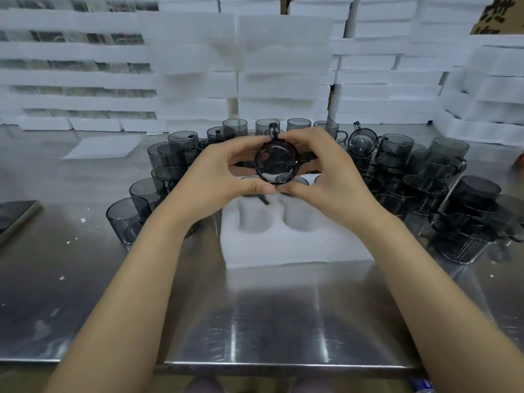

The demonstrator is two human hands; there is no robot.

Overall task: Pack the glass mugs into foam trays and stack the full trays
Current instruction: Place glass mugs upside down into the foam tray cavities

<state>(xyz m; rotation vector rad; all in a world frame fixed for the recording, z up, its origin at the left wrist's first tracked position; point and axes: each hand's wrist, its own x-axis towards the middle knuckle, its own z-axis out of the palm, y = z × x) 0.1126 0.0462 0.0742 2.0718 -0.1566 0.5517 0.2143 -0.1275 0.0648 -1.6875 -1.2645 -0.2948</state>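
While the white moulded foam tray in the middle of the tabletop shows its two near pockets empty, I read this as the loading step, partway through one tray. Glass rims seem to sit in the far pockets, though the hands hide most of that row. Above that row the smoky grey glass mug is held on its side, one round end toward the camera, handle up. The left hand and right hand both have their fingers curled round its wall, thumbs nearly meeting beneath it. Next, I judge, it must be turned upright, lined up over a free pocket and eased down. Glass knocking glass is the risk.

Along the far edge stacked white foam trays rise like a wall, some at the left showing glass between layers. The brushed steel tabletop carries loose grey mugs crowded left and right of the tray, a flat foam sheet toward the far left corner, and white crumbs.
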